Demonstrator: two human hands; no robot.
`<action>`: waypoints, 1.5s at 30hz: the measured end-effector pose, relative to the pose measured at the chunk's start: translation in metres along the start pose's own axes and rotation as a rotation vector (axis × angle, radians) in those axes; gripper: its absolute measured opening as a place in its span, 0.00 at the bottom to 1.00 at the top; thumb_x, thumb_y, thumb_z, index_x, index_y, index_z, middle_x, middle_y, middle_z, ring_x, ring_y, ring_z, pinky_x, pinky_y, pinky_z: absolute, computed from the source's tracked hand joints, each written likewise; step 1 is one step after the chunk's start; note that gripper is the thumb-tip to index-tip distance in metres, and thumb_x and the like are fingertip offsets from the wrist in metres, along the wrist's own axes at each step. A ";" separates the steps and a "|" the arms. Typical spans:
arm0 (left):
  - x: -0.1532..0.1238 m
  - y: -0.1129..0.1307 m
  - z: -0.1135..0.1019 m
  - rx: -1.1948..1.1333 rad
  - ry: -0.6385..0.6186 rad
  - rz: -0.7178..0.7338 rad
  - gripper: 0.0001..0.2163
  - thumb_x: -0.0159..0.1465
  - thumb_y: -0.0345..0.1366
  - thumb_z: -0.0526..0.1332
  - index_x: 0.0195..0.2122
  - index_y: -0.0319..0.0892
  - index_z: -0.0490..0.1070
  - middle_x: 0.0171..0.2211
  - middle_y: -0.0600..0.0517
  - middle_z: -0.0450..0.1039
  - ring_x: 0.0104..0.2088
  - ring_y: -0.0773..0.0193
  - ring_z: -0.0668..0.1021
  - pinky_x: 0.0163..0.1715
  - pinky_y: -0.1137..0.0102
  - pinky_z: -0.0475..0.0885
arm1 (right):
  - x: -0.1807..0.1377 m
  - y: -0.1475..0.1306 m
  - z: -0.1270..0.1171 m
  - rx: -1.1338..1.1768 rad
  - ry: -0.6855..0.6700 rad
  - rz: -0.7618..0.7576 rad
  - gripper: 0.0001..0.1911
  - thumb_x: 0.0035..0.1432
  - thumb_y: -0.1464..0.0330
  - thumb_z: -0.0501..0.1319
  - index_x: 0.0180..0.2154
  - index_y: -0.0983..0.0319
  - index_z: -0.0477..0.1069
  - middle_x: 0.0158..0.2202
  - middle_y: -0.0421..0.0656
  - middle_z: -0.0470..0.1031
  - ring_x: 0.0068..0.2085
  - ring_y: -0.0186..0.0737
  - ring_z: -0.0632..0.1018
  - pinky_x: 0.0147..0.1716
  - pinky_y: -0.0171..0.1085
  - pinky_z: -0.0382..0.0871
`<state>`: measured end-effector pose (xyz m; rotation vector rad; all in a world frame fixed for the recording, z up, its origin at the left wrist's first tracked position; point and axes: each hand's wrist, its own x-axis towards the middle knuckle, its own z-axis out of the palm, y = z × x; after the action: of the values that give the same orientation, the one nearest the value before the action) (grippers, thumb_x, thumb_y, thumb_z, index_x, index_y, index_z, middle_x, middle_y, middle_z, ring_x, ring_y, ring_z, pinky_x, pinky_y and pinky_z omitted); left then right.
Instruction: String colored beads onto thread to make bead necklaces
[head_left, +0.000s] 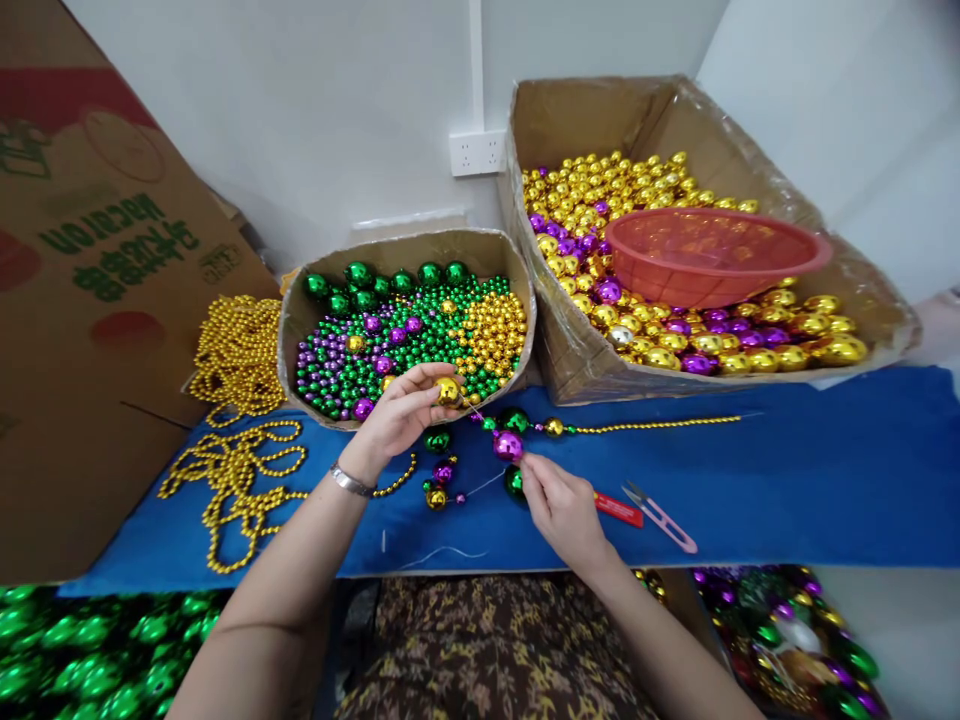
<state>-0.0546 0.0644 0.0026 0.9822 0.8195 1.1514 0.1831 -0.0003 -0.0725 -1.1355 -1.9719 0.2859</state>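
My left hand [401, 412] pinches a shiny gold bead [448, 391] at the near edge of the box of small beads. A thin thread runs from that bead toward my right. My right hand [559, 505] is closed just below a large purple bead [508, 445]; its fingertips are pressed together, and what lies between them is too small to make out. Around my hands are a strand of green, purple and gold beads, with a large green bead [514, 420] and a tail of small gold beads [660, 424] stretching right. Another green bead [438, 439] lies between my arms.
A low cardboard box [409, 240] holds mixed beads. The larger box [592, 375] behind it holds gold and purple balls and a red plastic basket [712, 280]. Gold bead chains [247, 480] lie left. Pink-handled thread snips [664, 520] and a red-handled tool [619, 508] rest right.
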 end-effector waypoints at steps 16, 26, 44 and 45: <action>-0.008 -0.010 0.013 0.259 -0.003 0.003 0.15 0.55 0.37 0.70 0.43 0.41 0.75 0.38 0.48 0.77 0.32 0.68 0.76 0.33 0.72 0.74 | 0.005 -0.004 0.004 -0.048 -0.030 0.026 0.12 0.68 0.69 0.48 0.45 0.63 0.68 0.34 0.47 0.77 0.34 0.41 0.79 0.36 0.38 0.73; -0.019 -0.018 0.028 0.329 0.102 0.051 0.15 0.53 0.38 0.72 0.40 0.41 0.73 0.34 0.51 0.76 0.33 0.67 0.76 0.33 0.74 0.71 | -0.002 0.005 0.011 0.472 -0.174 0.353 0.10 0.66 0.62 0.54 0.37 0.61 0.70 0.29 0.40 0.74 0.27 0.35 0.77 0.28 0.33 0.72; 0.010 0.057 -0.113 1.522 0.737 0.213 0.12 0.61 0.38 0.58 0.39 0.38 0.77 0.35 0.46 0.79 0.35 0.58 0.79 0.38 0.66 0.72 | -0.003 0.006 -0.002 0.682 -0.126 0.511 0.13 0.61 0.57 0.59 0.36 0.60 0.70 0.24 0.38 0.70 0.26 0.34 0.72 0.25 0.31 0.67; 0.006 0.059 -0.119 1.633 0.712 0.136 0.12 0.61 0.37 0.57 0.40 0.39 0.77 0.36 0.46 0.80 0.37 0.56 0.79 0.40 0.65 0.72 | -0.003 0.006 -0.001 0.681 -0.130 0.509 0.13 0.61 0.57 0.59 0.36 0.60 0.71 0.25 0.39 0.71 0.26 0.34 0.72 0.25 0.32 0.67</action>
<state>-0.1821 0.1008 0.0137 1.9349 2.4663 0.7553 0.1883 0.0004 -0.0764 -1.1409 -1.4604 1.2185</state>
